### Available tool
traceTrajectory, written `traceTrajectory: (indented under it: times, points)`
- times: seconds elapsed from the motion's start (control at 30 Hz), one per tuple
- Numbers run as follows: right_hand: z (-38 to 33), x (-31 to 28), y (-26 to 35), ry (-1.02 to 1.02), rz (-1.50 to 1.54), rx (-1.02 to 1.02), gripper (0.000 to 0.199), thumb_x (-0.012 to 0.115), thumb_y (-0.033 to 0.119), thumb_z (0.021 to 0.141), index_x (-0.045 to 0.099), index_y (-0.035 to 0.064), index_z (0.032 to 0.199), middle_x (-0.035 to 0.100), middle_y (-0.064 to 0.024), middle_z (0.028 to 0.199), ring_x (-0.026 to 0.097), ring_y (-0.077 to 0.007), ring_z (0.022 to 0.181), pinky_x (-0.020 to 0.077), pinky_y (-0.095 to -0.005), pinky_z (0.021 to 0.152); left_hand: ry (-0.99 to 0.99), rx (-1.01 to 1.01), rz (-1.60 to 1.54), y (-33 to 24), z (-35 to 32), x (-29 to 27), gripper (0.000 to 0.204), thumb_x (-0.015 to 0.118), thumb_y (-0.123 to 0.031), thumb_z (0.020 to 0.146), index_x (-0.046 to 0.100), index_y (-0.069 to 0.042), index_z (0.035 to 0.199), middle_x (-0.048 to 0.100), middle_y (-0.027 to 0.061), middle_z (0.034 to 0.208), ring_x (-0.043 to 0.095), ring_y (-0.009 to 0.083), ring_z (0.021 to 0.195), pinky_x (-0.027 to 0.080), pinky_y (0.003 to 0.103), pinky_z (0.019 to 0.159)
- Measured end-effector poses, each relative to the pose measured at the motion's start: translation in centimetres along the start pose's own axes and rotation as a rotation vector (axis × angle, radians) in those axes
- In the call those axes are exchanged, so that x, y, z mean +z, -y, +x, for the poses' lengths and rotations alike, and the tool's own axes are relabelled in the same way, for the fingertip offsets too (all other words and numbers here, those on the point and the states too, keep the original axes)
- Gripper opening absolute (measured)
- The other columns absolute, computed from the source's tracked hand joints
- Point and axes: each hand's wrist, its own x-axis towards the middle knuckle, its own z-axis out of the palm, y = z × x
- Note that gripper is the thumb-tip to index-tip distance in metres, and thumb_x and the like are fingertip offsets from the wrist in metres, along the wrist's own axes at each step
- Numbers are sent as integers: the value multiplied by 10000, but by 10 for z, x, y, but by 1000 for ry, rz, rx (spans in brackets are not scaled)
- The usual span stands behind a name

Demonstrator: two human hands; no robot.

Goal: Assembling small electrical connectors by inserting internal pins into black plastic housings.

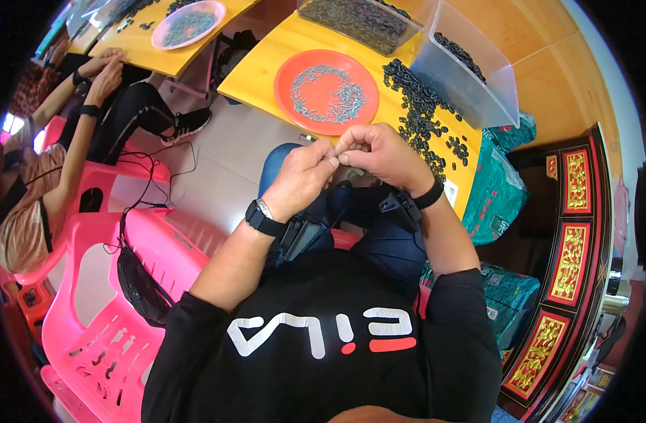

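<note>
My left hand [305, 175] and my right hand [381, 156] meet over my lap, just off the near edge of the yellow table [256, 81]. Thumbs and fingertips pinch together, and whatever small thing lies between them is hidden. Beyond the hands is an orange-red round plate [316, 127] with many short, thin grey metal pins [353, 99] spread in a loose ring. To the right of the plate, near my right hand, small black oval parts [418, 102] lie scattered in a long heap.
Two clear plastic bins [495, 102] of black parts stand at the table's back and right. Teal bags [495, 190] lie right of the table, near a carved cabinet [569, 261]. Pink chairs [90, 310], one with a black bag [143, 289], and a seated co-worker [38, 204] are left.
</note>
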Motion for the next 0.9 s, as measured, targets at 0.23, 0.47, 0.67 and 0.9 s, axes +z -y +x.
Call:
traceTrajectory:
  times: [0.23, 0.47, 0.67, 0.9]
  points:
    - [44, -33, 10, -117, -373, -188, 118, 634, 86, 795, 658, 11, 883, 658, -3, 804, 593, -85, 703, 481, -240, 684, -5, -71, -182, -1, 0, 0, 120, 491, -106, 887, 512, -19, 807, 510, 19, 625, 505, 106, 561, 410, 256, 524]
    - [118, -61, -18, -363, -797, 54, 154, 681, 205, 708, 691, 90, 810, 669, -111, 751, 646, -251, 715, 495, -362, 675, -149, -65, -156, 1, 0, 2, 103, 487, -80, 868, 508, 3, 812, 509, 51, 578, 523, 145, 525, 420, 291, 507]
    - [125, -44, -12, -378, -1029, 158, 169, 685, 233, 696, 680, 85, 778, 668, -132, 794, 638, -301, 774, 493, -404, 719, -124, -77, -117, -1, -2, -2, 105, 457, -109, 881, 509, -25, 844, 505, 0, 634, 502, 90, 564, 413, 234, 521]
    - [133, -44, -26, -395, -1253, 72, 162, 626, 227, 750, 644, 67, 730, 644, -144, 729, 622, -304, 706, 471, -417, 648, -151, -65, -113, -2, 1, -2, 125, 463, -129, 880, 514, -28, 825, 517, 1, 640, 510, 92, 560, 413, 236, 514]
